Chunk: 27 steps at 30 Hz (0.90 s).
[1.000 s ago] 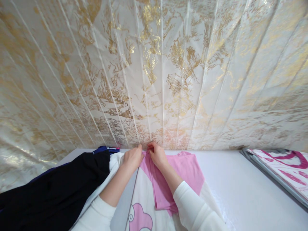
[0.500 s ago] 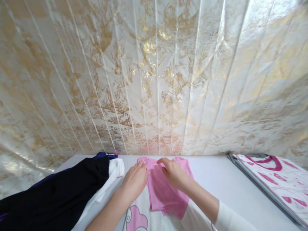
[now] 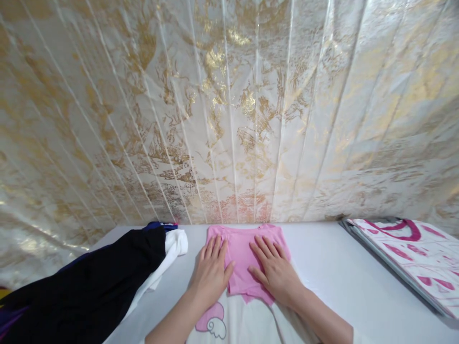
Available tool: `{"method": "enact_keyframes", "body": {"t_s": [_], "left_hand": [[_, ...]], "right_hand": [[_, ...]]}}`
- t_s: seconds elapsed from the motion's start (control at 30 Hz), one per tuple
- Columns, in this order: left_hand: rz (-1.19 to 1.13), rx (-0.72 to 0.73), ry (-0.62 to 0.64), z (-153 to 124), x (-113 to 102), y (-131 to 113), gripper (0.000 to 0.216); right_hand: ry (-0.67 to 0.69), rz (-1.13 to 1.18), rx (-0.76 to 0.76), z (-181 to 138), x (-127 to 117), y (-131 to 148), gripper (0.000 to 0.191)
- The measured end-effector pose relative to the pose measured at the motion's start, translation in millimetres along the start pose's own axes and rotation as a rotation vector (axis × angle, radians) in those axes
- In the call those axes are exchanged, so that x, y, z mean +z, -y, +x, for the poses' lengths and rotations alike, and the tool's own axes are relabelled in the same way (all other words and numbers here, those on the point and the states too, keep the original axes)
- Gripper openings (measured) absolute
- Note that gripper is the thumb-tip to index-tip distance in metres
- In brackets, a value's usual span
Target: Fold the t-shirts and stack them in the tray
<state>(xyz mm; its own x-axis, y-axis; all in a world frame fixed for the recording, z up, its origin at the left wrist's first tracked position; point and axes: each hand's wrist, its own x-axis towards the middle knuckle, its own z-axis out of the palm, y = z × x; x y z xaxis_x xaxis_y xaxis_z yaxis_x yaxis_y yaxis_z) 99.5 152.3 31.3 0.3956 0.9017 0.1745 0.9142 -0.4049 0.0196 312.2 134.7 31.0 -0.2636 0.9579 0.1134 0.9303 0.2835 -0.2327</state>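
A white and pink shirt [image 3: 239,260] lies on the white table in front of me, its pink sleeves folded inward over the body. On the white part a pink cloud-like print [image 3: 211,317] shows, partly covered by my left forearm. My left hand [image 3: 212,267] rests flat on the left side of the pink cloth, fingers spread. Across from it my right hand [image 3: 274,267] presses flat on the right side, its fingers also apart. Neither hand grips anything. The shirt's lower end runs out of view at the bottom.
On the left a heap of loose clothes holds a black garment [image 3: 96,272], a white one [image 3: 175,246] and a dark blue one [image 3: 158,225]. At right lies a stack of folded shirts [image 3: 412,258]. A gold-patterned curtain [image 3: 229,114] hangs behind the white table [image 3: 330,267].
Both hands have gone from bent fingers at the pink cloth's upper part to lying flat on it. The pink sleeves now lie smoother and squarer.
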Motion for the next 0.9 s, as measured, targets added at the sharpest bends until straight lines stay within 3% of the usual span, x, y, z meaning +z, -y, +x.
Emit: {"method": "enact_keyframes", "body": {"t_s": [0.27, 0.4, 0.53, 0.63, 0.73, 0.8, 0.9], "left_hand": [[0.043, 0.012, -0.023, 2.0, -0.6, 1.1, 0.059], [0.012, -0.003, 0.017, 6.4, -4.8, -3.1, 0.057], [-0.144, 0.097, -0.032, 5.6, -13.8, -21.5, 0.052], [-0.375, 0.191, -0.031, -5.7, -29.6, -36.8, 0.047], [-0.578, 0.373, 0.101, -19.7, -44.4, -41.5, 0.042], [-0.584, 0.466, 0.186, -26.4, -47.4, -39.0, 0.04], [-0.479, 0.421, 0.185, -30.3, -43.2, -32.8, 0.022]], "right_hand": [[-0.049, -0.006, 0.04, 4.9, 2.1, -7.9, 0.071], [-0.16, 0.178, 0.122, 11.5, 7.9, -21.8, 0.065], [-0.247, 0.319, 0.162, 14.5, 12.8, -37.6, 0.059], [-0.205, 0.206, 0.113, 13.4, 13.3, -38.1, 0.06], [-0.141, 0.084, 0.078, 12.0, 9.7, -30.3, 0.06], [-0.113, 0.033, 0.073, 11.3, 6.4, -25.1, 0.06], [-0.089, -0.01, 0.071, 10.3, 2.5, -20.9, 0.061]]}}
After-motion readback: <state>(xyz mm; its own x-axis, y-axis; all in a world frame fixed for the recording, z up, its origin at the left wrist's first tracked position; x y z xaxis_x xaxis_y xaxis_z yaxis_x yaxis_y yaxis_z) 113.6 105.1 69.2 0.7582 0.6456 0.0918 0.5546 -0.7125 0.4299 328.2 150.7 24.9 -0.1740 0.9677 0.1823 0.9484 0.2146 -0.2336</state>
